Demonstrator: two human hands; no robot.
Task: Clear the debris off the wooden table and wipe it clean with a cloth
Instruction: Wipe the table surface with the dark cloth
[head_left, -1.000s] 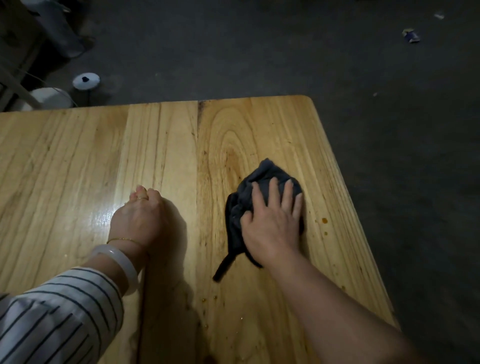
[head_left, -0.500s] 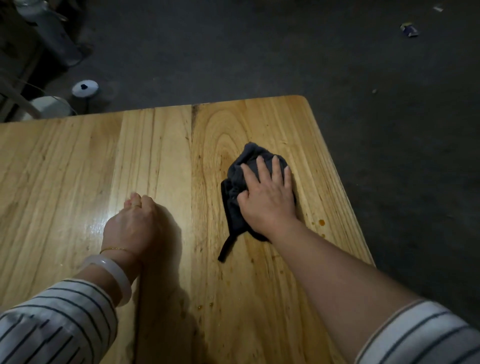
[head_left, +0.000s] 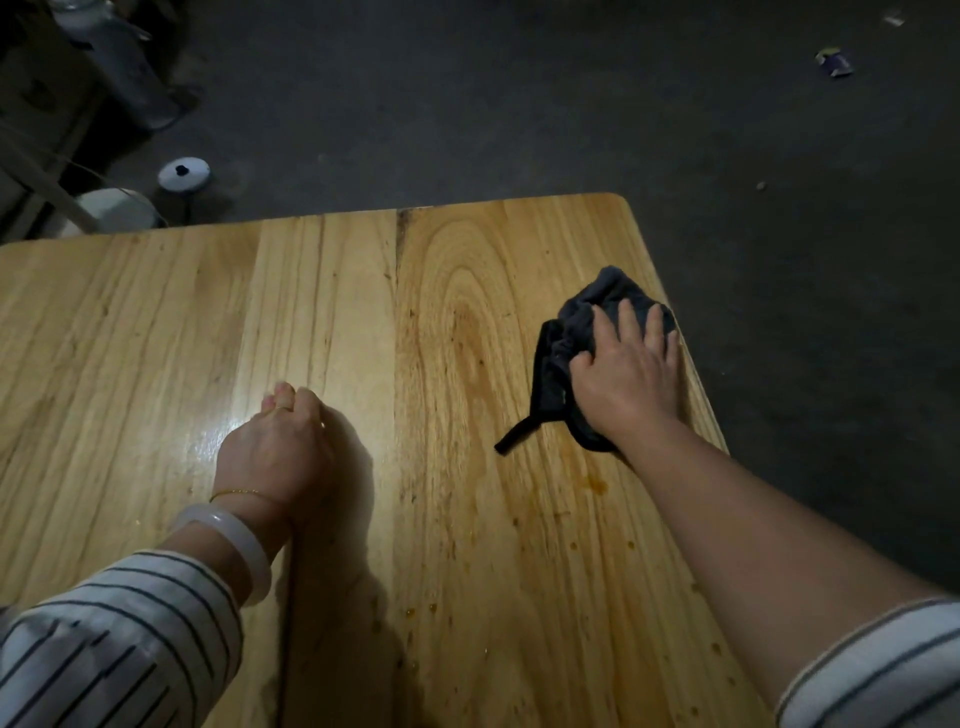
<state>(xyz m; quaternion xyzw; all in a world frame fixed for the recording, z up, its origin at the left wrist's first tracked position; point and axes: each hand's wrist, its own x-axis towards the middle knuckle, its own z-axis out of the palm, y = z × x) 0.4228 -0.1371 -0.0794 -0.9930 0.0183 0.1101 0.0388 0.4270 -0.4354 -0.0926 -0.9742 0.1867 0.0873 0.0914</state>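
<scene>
Two hands are seen on a wooden table (head_left: 332, 291) made of pale, varnished planks with strong grain, its rounded far right corner standing over a dark grey floor (head_left: 519, 104). A bright glare is thrown on the varnish just left of the left hand (head_left: 275, 452), and small amber spots (head_left: 597, 486) are scattered over the near right part of the top. On the floor beyond the far left edge, a white round lid (head_left: 184, 174) and a pale container (head_left: 111, 210) are made out, and a small scrap of litter (head_left: 834, 62) lies far right. The left hand is rested on the table as a loose fist, fingers curled together on nothing visible, with a pale bangle (head_left: 234, 543) and a thin gold chain worn at the wrist above a striped sleeve (head_left: 114, 644). The dark cloth (head_left: 563, 353) is bunched near the right edge of the table and is pressed flat beneath the right hand (head_left: 628, 374), whose fingers are spread over it rather than closed around it. A thin strip of the cloth trails out toward the near left of that hand.
</scene>
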